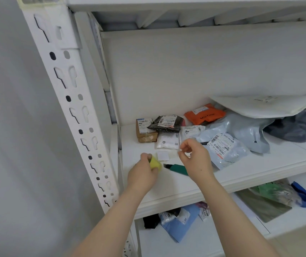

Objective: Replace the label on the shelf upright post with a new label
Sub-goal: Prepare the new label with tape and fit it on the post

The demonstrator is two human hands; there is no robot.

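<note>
Plainly, a yellow piece (155,163) was gripped by the left hand (142,176); whether the right hand (194,158) pinched anything could not be told. Parcels (224,147) were piled on the shelf (185,188) beyond.

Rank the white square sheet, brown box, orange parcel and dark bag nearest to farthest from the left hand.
1. White square sheet, on the shelf just beyond the left hand.
2. Brown box, farther back.
3. Orange parcel, back right.
4. Dark bag, far right.
</note>
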